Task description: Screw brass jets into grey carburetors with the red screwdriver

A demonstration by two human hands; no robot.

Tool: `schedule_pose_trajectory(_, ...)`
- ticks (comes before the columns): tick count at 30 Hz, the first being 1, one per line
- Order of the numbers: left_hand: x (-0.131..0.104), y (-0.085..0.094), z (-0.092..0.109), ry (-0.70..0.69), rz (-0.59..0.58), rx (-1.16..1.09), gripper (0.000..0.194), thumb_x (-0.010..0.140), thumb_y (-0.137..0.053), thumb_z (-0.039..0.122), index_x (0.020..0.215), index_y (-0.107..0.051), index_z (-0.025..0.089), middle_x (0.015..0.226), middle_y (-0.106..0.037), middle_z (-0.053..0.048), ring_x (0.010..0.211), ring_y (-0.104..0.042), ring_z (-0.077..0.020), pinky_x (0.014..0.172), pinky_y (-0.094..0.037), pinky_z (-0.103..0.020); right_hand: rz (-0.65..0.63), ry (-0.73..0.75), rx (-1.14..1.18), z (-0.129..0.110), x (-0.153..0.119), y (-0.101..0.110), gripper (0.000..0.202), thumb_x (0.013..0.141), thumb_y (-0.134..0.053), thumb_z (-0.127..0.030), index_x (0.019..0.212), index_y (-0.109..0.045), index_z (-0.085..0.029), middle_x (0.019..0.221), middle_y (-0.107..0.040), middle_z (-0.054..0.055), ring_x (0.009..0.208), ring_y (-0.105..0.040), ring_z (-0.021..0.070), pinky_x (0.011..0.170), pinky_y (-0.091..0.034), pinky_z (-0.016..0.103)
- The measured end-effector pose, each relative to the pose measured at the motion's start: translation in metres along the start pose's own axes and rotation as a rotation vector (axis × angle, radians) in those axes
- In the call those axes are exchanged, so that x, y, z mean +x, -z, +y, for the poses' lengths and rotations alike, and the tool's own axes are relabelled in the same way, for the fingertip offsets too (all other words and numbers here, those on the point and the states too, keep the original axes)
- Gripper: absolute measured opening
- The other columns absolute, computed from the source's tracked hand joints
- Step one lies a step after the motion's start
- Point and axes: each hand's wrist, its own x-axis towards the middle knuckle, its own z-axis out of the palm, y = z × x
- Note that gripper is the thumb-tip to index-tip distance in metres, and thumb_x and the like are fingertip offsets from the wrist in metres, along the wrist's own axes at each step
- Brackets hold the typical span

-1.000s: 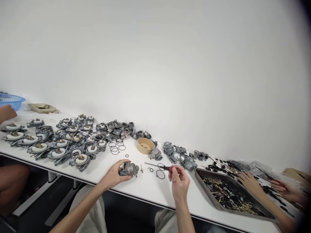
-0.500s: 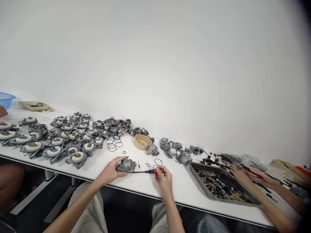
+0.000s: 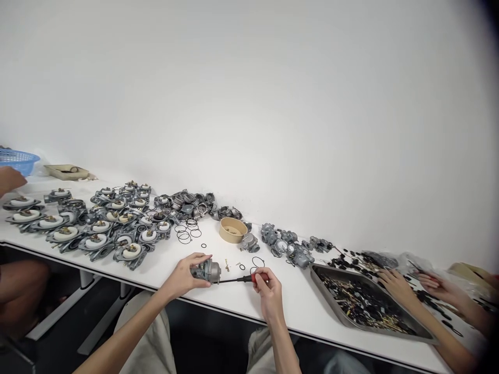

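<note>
My left hand grips a grey metal carburetor on its side near the table's front edge. My right hand is closed round the red handle of a screwdriver, whose shaft points left with its tip at the carburetor's lower right edge. Small brass parts and a small black ring lie just behind the shaft. Larger thin black rings lie behind my right hand. A round tan bowl with small pieces in it stands farther back.
Many carburetor bodies with white floats cover the left of the table. Grey metal parts lie right of centre. A metal tray holds mixed small parts, beside another person's hands. A blue basket stands far left.
The camera view has shifted, so the scene sits farther right. The carburetor has turned in my left hand. The other person's hands at the right have moved apart.
</note>
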Motion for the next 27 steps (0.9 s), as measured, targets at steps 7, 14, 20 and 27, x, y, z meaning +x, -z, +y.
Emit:
schedule_pose_trajectory(7,-0.0013,0.0029,0.0012,-0.088,-0.011,0.019,0.059,0.065,-0.084,0.026,0.122,-0.07,0.027,0.125,-0.065,-0.008,0.113,-0.062,-0.03,0.094,-0.053,-0.039,-0.085,-0.127,-0.018,-0.006,0.0012,-0.0031,0.032,0.082,-0.07,-0.05,0.086,-0.063,-0.019,0.071,-0.062,0.001,0.051,-0.05,0.0122,0.046,-0.037,0.024)
schedule_pose_trajectory(14,-0.008,0.004,-0.0002,-0.15,-0.082,0.11,0.056,0.078,-0.076,0.026,0.132,-0.058,0.028,0.131,-0.057,-0.009,0.12,-0.057,-0.0293,0.105,-0.045,-0.039,-0.053,-0.153,-0.191,-0.0012,0.0047,-0.0057,0.045,0.082,-0.067,-0.063,0.078,-0.059,-0.019,0.053,-0.049,-0.005,0.041,-0.032,0.0076,0.037,-0.019,0.02)
schedule_pose_trajectory(20,-0.0071,0.0057,-0.0006,-0.138,-0.087,0.111,0.052,0.082,-0.073,0.032,0.131,-0.057,0.027,0.131,-0.056,-0.01,0.124,-0.054,-0.0306,0.107,-0.042,-0.041,-0.096,-0.127,-0.16,-0.0013,0.0033,-0.0053,0.042,0.082,-0.069,-0.06,0.078,-0.061,-0.019,0.06,-0.053,-0.003,0.046,-0.039,0.0092,0.04,-0.022,0.021)
schedule_pose_trajectory(27,-0.0042,0.0075,-0.0047,-0.08,-0.059,0.103,0.05,0.085,-0.07,0.035,0.132,-0.056,0.028,0.133,-0.057,-0.009,0.126,-0.055,-0.0304,0.105,-0.044,-0.038,-0.067,-0.135,-0.166,-0.0004,0.0025,-0.0062,0.044,0.084,-0.067,-0.059,0.07,-0.058,-0.018,0.056,-0.049,-0.003,0.045,-0.035,0.0079,0.039,-0.019,0.021)
